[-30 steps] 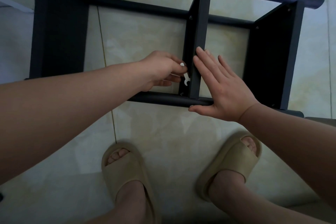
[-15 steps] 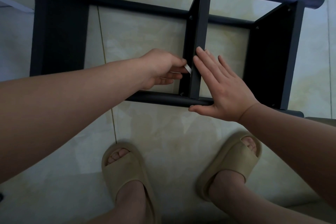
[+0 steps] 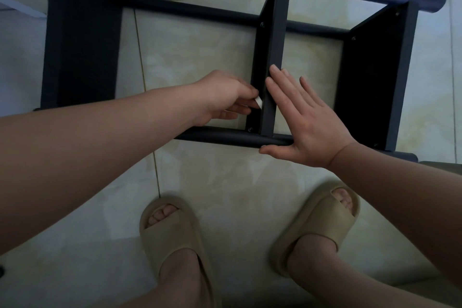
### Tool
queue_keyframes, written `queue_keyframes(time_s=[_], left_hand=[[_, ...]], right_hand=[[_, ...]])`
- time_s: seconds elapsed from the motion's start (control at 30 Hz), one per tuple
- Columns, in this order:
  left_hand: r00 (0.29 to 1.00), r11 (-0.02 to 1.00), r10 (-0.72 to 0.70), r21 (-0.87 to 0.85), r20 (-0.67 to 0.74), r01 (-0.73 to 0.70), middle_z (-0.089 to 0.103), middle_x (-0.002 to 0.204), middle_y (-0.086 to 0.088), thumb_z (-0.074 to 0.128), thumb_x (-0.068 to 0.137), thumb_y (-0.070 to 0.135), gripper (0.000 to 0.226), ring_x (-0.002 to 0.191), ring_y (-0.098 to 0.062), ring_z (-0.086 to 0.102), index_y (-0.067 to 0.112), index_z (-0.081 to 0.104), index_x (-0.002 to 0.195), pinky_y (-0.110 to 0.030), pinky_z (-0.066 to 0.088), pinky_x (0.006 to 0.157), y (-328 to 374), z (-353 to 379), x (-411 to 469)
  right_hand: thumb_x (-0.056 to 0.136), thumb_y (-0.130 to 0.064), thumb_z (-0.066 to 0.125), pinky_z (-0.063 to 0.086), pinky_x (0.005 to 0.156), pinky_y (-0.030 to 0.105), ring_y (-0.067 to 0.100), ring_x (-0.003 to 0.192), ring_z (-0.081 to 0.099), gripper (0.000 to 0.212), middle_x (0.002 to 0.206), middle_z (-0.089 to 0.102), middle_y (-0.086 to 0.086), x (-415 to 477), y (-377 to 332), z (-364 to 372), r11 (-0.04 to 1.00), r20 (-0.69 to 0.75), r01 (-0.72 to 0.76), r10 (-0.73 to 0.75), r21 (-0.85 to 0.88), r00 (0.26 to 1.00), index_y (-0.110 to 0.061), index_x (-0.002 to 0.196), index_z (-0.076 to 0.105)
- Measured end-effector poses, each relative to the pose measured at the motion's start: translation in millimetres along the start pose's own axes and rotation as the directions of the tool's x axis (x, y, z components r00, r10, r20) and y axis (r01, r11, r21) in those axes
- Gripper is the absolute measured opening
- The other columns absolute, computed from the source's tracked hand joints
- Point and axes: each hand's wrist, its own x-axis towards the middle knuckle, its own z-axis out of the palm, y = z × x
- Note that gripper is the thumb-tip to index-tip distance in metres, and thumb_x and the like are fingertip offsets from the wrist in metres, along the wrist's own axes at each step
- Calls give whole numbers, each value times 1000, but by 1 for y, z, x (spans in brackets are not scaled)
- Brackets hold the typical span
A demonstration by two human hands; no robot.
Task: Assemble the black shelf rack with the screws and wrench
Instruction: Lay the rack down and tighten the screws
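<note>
The black shelf rack [image 3: 82,40] lies on its side on the tiled floor, its round tubes joining three upright panels. My left hand [image 3: 225,97] pinches a small silver wrench [image 3: 258,102] against the left face of the middle panel [image 3: 273,57]; only the wrench's tip shows. My right hand [image 3: 307,122] lies flat with straight fingers against the right side of that panel, its thumb along the near tube [image 3: 220,136]. A screw head [image 3: 250,129] sits at the panel's lower corner, just below the wrench.
My two feet in beige slides [image 3: 172,232] [image 3: 317,222] stand on the floor just in front of the rack. More screw heads [image 3: 262,24] show at the panel's far corner and on the top tube. Light floor tiles surround the rack.
One second ago the wrench hung lower with its open jaw showing; my left hand has since raised and turned it so only a tip shows. My right hand has not moved.
</note>
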Motion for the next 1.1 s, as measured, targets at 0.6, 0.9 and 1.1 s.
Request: queue_keyframes(time_s=[0.6,0.9,1.1], left_hand=[[992,999,-28,32,126,24,73,73,4,57,101,20,13,75,-10,68,14,65,93,-24,52,75,0,0,2],[985,1000,-28,14,173,26,74,80,2,53,102,12,11,79,-10,66,11,62,95,-24,53,78,-9,-11,-5],[978,972,37,218,207,-83,75,80,7,53,102,11,13,80,-4,68,11,65,96,-16,55,72,-9,-17,-10]], right_hand=[[87,-77,47,14,126,53,30,157,6,110,169,5,14,0,-1,-1,1000,7,-3,3,5,1000,-2,161,14],[87,-76,48,14,126,54,30,157,7,109,169,6,14,0,-2,-2,1000,13,-13,13,8,1000,-2,160,15],[87,-77,47,14,126,53,29,157,5,110,169,5,13,0,-1,-2,1000,23,-14,14,1,1000,-3,161,14]])
